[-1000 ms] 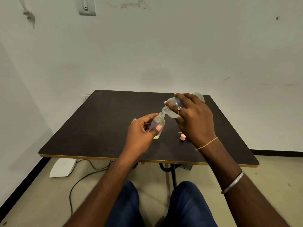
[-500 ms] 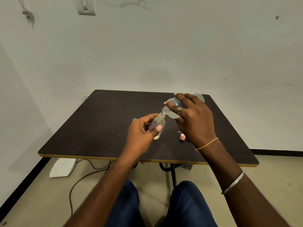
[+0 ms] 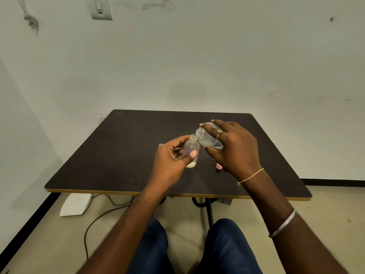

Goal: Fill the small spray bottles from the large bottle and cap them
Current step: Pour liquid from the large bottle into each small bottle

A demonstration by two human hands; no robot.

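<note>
Pouring: the right grip [image 3: 235,149] is curling round the large bottle [image 3: 210,141], tilting its open mouth just beside the small spray bottle [image 3: 192,149] neck.
Left grip [image 3: 171,161]: pinching the small spray bottle mid-body, thumb in front, over the worktop [image 3: 118,155].
Handling: both are looking light, clear and probably slippery when wet; holding mid-body is seeming safest.
Pink cap [image 3: 218,166]: lying on the worktop under the right grip.
Room: a white wall [image 3: 197,66] is standing behind; a cable [image 3: 98,216] is trailing across the floor [image 3: 49,234].

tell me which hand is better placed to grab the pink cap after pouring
Right, probably: the pink cap lies on the table beside the right hand, once it sets down the large bottle. The left hand holds the small bottle.
</note>
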